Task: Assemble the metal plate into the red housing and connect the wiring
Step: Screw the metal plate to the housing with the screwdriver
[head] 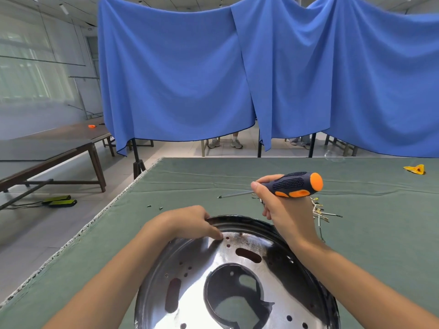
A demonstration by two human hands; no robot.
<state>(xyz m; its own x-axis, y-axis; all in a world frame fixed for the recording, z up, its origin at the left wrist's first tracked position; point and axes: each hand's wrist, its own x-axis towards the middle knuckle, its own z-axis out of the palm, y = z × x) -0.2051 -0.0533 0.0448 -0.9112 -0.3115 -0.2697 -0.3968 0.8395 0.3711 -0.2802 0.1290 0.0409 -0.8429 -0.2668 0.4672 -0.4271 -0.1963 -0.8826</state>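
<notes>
Here the right hand [282, 205] has its fingers curled round the dark, orange-capped handle of a screwdriver [285, 185], thumb laid along the neck. The tool's long axis runs nearly level, blade tip pointing to the left and slightly down, handle end out to the right. The tip hangs in the air above the green cloth, beyond the far rim of the metal plate [237, 276]. The small screw holes near the plate's far edge lie below and nearer the person than that tip, so by my reckoning the blade must swing down and back toward them before it can drive anything.

The left hand [190, 222] is the nearer one to those holes: its fingers are bent over the plate's far-left rim, fingertips [219, 236] pressing on the shiny face just beside two of the holes. Whether a screw sits under them I cannot tell. Both forearms reach forward over the plate, the right wrist cocked upward.

Just beyond the right hand, partly hidden by it, a loose bundle of wires [320, 213] with small terminals lies on the cloth. Two small dark bits, possibly screws [154, 207], lie beyond the left hand. No red housing is plainly visible.
</notes>
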